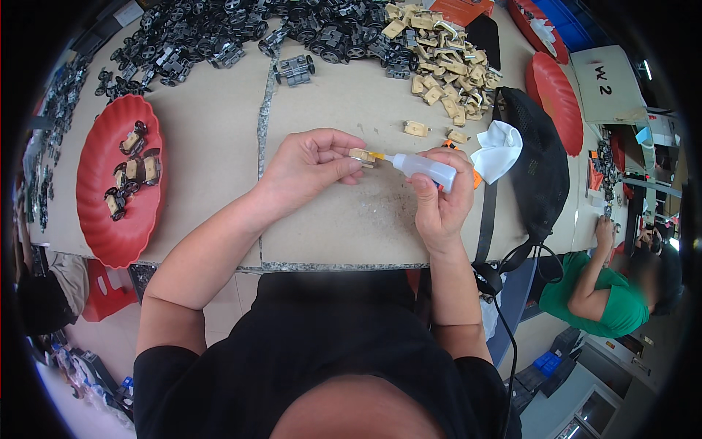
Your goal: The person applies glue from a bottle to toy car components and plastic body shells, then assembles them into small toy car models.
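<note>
Between the thumb and fingers of my left hand (318, 164) is a small tan plastic part (363, 156). My right hand (442, 208) grips a white glue bottle (428, 171), tilted sideways with its yellowish nozzle (378, 155) pointing left. The nozzle tip meets or nearly meets the tan part; exact contact is too small to tell. Beyond my right hand, two loose tan parts (416, 129) lie on the table. A crumpled white cloth (499, 150) rests right of the bottle, with an orange item partly hidden by my right hand.
A red scalloped tray (91, 183) at left holds several tan-and-black assembled pieces. Black wheeled chassis (212, 36) and tan parts (457, 66) are heaped at the back. A black mesh bag (537, 168) with straps lies at right, near another red tray (557, 102). A person in green (603, 296) works farther right.
</note>
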The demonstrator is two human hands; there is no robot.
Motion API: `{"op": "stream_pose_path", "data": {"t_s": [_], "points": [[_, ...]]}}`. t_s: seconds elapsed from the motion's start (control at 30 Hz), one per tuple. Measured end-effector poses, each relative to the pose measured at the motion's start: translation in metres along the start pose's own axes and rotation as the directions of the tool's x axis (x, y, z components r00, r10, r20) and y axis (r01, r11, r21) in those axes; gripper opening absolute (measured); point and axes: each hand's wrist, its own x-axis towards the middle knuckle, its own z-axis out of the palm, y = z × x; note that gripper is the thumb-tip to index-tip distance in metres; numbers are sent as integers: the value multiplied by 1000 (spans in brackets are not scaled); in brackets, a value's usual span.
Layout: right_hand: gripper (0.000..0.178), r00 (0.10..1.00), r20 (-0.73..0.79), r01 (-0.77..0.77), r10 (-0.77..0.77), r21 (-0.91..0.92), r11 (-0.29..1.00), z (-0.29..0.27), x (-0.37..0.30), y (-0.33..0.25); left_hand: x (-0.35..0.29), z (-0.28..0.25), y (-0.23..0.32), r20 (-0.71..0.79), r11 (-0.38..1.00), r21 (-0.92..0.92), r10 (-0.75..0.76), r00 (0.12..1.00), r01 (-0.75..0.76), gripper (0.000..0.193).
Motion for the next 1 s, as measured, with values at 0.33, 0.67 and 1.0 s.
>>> {"op": "stream_pose_path", "data": {"t_s": [0.33, 0.67, 1.0], "points": [[24, 1000, -7, 10, -10, -13, 1000, -1, 0, 1, 1, -1, 0, -3, 999, -32, -10, 1000, 10, 24], [19, 970, -90, -172, 224, 393, 903, 3, -1, -9, 1, -2, 1, -18, 995, -96, 11, 1000, -13, 25], [37, 888, -100, -382, 448, 382, 842, -4, 12, 4, 1, -1, -3, -4, 993, -100, 58, 998, -58, 25]]}}
